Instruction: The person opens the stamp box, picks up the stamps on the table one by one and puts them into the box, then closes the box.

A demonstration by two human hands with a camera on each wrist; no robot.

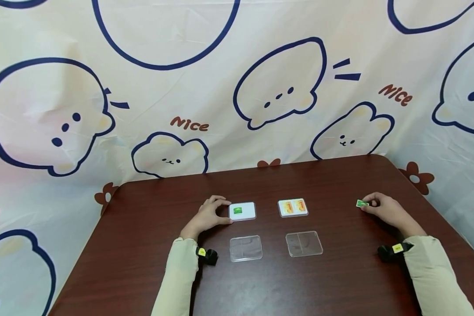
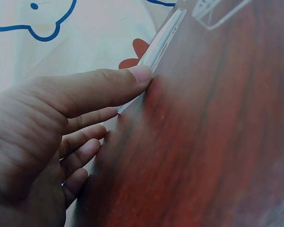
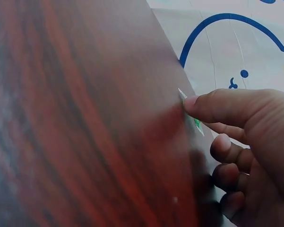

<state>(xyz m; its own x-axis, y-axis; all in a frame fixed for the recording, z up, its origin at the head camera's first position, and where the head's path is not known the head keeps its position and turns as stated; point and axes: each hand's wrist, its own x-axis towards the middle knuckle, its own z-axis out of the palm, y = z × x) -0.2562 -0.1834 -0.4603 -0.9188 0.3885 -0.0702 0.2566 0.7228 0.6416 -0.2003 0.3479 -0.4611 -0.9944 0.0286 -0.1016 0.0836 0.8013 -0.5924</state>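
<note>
My left hand (image 1: 211, 214) holds a shallow clear case (image 1: 242, 217) by its left end, thumb on the near side and a finger at the far corner. Inside it lies a white layer with one small green picture card (image 1: 238, 210) on its left half. In the left wrist view the case (image 2: 166, 40) shows edge-on past the thumb. Over at the right of the table, my right hand (image 1: 387, 210) pinches another small green picture card (image 1: 360, 203) between thumb and forefinger. The thumb covers part of that card (image 3: 197, 124) in the right wrist view.
A second case (image 1: 293, 214) with two orange-and-yellow cards stands right of the first. Nearer me lie two clear plastic lids (image 1: 246, 254) (image 1: 305, 250) on the brown table (image 1: 284, 285). A printed cloth (image 1: 221, 96) hangs behind the table.
</note>
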